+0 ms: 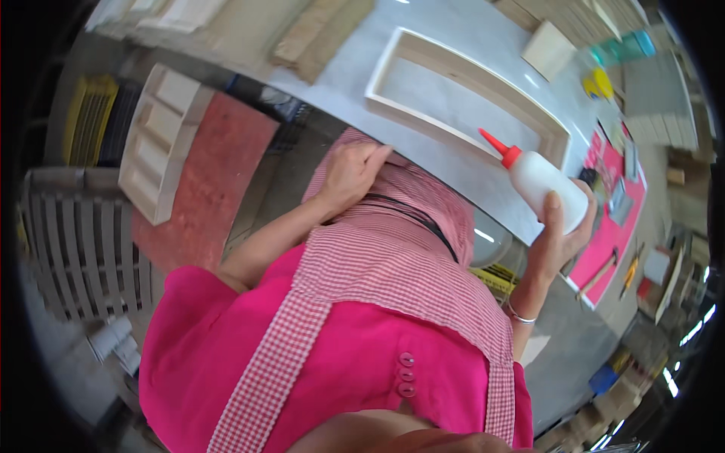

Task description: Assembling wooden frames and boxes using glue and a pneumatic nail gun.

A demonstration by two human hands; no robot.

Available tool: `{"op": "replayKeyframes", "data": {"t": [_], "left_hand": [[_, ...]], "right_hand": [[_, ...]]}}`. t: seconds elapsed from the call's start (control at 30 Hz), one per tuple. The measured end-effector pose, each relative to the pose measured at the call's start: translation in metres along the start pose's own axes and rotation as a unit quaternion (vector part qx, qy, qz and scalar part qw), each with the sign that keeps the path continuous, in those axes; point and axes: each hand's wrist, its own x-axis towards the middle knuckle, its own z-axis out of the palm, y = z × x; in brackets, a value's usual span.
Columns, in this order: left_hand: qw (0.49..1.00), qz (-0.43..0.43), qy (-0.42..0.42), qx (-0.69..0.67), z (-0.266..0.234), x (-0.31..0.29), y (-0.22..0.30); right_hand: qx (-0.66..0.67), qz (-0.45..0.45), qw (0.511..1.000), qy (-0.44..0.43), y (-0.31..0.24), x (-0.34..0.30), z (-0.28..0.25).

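Note:
My right hand [568, 235] is wrapped round a white squeeze bottle [549, 186] with a red collar and a long red pointed nozzle. The bottle is tilted, its tip up and to the left over the near wall of a long wooden frame [448, 140] lying on the worktable. My left hand [353, 174] rests on my checked apron [393, 257] beside the table's near edge. Its fingers are curled under with the thumb along the top; whether they hold anything is hidden.
The pale glossy worktable [332, 98] bears wood boards [321, 34] at the far left, and a green bottle [623, 48] at the far right. Tools lie on a pink sheet [596, 264] to the right. A compartmented wooden tray [160, 140] stands on a red board [219, 174] at left.

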Motion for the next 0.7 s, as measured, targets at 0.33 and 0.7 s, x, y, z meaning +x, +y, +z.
{"op": "replayKeyframes", "data": {"t": [0.33,0.7], "left_hand": [[0.985,-0.145,0.004,-0.092,-0.028,-0.022,-0.028],[0.990,-0.118,-0.021,-0.080,-0.021,-0.013,-0.033]], "right_hand": [[0.028,-0.070,0.986,-0.150,-0.029,0.003,0.113],[-0.049,-0.096,0.986,-0.126,-0.028,0.004,0.075]]}}
